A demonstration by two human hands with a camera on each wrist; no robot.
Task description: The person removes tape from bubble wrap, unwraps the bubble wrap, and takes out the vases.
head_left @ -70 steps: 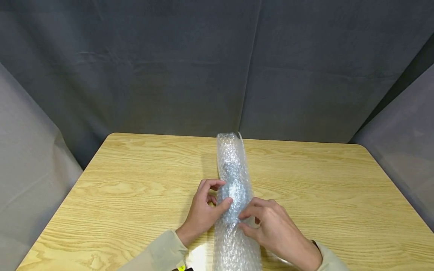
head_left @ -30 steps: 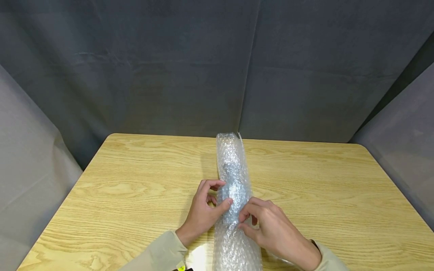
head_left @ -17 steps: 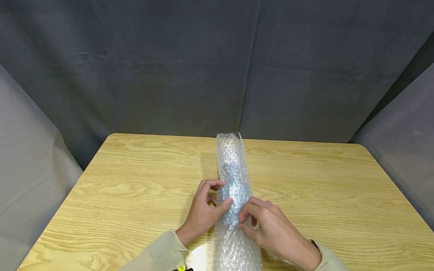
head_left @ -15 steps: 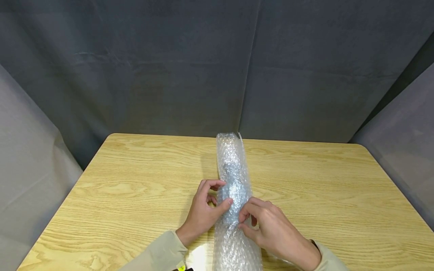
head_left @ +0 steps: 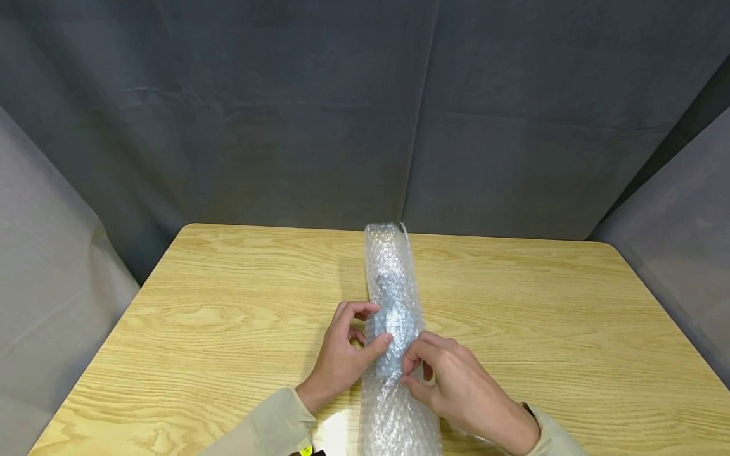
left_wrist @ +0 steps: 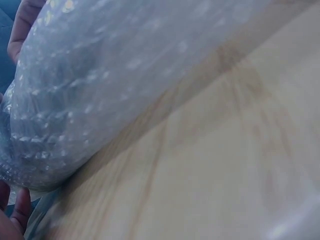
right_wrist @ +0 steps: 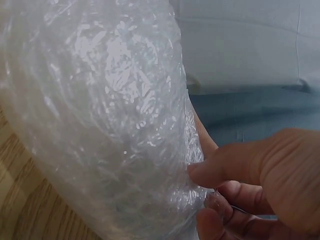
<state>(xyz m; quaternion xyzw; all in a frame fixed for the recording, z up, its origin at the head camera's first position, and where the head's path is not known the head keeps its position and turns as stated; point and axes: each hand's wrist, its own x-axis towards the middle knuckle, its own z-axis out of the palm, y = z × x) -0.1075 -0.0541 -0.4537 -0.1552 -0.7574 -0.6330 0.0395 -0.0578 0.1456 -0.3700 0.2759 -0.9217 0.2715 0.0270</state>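
A long roll of bubble wrap (head_left: 393,278) lies from the table's front to its far edge, with a bluish-grey shape inside that I cannot identify. My left hand (head_left: 342,354) holds its left side, thumb on top and fingers curled at the flank. From the right, my right hand (head_left: 464,386) pinches the wrap near its middle. In the right wrist view, thumb and fingers of the right hand (right_wrist: 250,185) meet at the edge of the crinkled wrap (right_wrist: 115,100). The left wrist view has the wrap (left_wrist: 85,90) large, with left fingertips at its lower end.
The wood-grain table (head_left: 228,304) extends on both sides of the roll. A dark grey curtain (head_left: 285,114) hangs behind it, and paler cloth (head_left: 45,285) hangs at the left and right. A bright reflection lies on the table near the left sleeve (head_left: 274,418).
The right index finger has drawn in slightly toward the thumb since the oldest frame. The left hand and the roll have stayed in place.
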